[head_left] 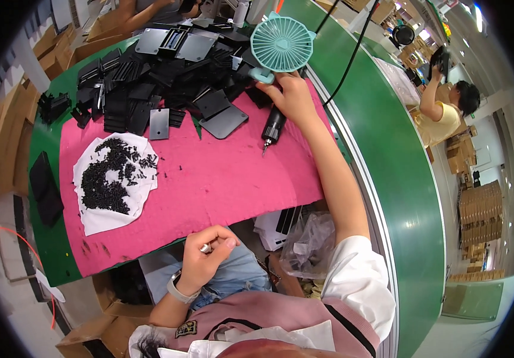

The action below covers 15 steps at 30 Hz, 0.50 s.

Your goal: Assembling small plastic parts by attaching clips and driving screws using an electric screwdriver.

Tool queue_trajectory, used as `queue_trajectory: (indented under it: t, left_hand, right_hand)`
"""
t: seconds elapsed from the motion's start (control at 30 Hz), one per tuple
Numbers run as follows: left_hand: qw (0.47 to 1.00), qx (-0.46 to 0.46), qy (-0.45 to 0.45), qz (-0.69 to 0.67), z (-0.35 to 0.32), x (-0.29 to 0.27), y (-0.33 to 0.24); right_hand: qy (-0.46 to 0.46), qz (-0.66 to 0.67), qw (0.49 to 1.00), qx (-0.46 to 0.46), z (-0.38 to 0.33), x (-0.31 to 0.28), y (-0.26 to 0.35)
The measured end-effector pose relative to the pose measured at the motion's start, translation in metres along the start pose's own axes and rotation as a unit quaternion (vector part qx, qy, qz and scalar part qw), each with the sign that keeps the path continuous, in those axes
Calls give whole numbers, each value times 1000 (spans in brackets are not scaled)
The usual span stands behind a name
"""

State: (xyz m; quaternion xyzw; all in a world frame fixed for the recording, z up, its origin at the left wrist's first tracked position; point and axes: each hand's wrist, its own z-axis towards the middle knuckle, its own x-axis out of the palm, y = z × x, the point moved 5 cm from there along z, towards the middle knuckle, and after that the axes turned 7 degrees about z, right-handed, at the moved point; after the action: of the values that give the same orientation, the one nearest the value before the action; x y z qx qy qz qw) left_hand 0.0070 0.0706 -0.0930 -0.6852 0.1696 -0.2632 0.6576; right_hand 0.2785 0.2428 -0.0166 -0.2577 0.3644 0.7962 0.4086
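Ahead, right hand (293,98) at fan (282,43), badge (186,329) unreadable

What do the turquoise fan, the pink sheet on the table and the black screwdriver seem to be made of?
The turquoise fan: probably moulded plastic, satiny, its thin ribs and rim one colour. The pink sheet: likely cloth, matt and slightly creased, though thin foam is possible. The black screwdriver: its body looks like plastic, softly shiny; its silvery tip suggests metal.

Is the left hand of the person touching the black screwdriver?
No, the left hand is by the lap, clearly apart from the screwdriver, which is beside the right hand.
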Motion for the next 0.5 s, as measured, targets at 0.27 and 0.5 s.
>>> queue_trajectory:
  t: [0.27,0.5]
  left_hand:
    - [1000,2,4,-9,3,1,5]
    - [1000,15,-7,12,3,2,8]
  right_hand:
    - [36,-113,991,-60,4,-11,-12]
    - [49,-122,990,-46,10,-4,-18]
